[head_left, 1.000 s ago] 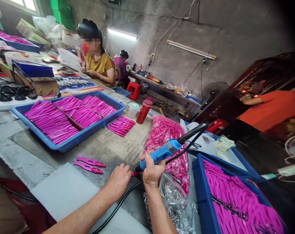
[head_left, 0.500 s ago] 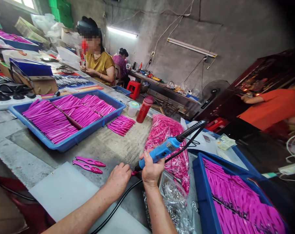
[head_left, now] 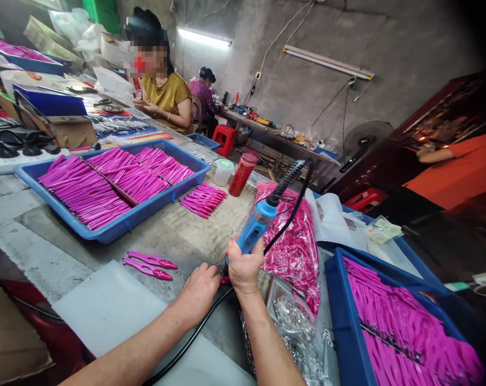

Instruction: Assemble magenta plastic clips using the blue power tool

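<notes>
My right hand point(head_left: 245, 268) is wrapped around a blue electric screwdriver point(head_left: 259, 219), which stands nearly upright with its cord trailing from the top. Its bit end is hidden behind my hand. Just left of it, my left hand point(head_left: 200, 292) is closed low over the table on a pink plastic piece point(head_left: 225, 280); only the dark pink tip shows beside the fingers. Two similar slender pink pieces point(head_left: 150, 265) lie to the left of that hand. Farther back, a row of pink pieces point(head_left: 202, 200) lies side by side.
A blue tray point(head_left: 106, 231) of pink pieces stands left; a blue bin point(head_left: 334, 311) of them stands right. A bag of pink parts point(head_left: 291, 236) and small metal parts point(head_left: 293, 316) lie by my right arm. A red bottle point(head_left: 243, 174) stands behind. A co-worker point(head_left: 166, 102) sits across.
The screwdriver has swung from a rightward lean to nearly upright in my right hand. My left hand stays low beside it, and the whole view has shifted slightly.
</notes>
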The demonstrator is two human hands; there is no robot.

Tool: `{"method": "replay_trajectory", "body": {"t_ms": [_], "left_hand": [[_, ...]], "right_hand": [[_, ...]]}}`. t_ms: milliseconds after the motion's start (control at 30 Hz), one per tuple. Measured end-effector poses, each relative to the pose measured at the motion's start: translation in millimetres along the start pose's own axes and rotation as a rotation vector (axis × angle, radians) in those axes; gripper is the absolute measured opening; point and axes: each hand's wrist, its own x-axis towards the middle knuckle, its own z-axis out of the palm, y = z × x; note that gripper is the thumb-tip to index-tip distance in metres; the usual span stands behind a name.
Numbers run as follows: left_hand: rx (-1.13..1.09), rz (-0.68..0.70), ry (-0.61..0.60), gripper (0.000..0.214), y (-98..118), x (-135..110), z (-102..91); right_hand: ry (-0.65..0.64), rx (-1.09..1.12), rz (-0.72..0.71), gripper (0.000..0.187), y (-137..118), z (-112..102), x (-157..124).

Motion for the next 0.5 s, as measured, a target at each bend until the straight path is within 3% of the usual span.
{"method": "replay_trajectory", "body": {"t_ms": [233,500], "left_hand": [[-0.021,-0.020,0.049,0.030,-2.7,0.3,4.8],[0.031,-0.016,0.063,0.027,-2.1,-2.0,2.4]], "right_hand": [[-0.049,0.022,-0.038,0.022,-3.9,-1.3,-2.0],[0.050,0.151,-0.032,0.024,-23.0,-16.9,-7.3]]}}
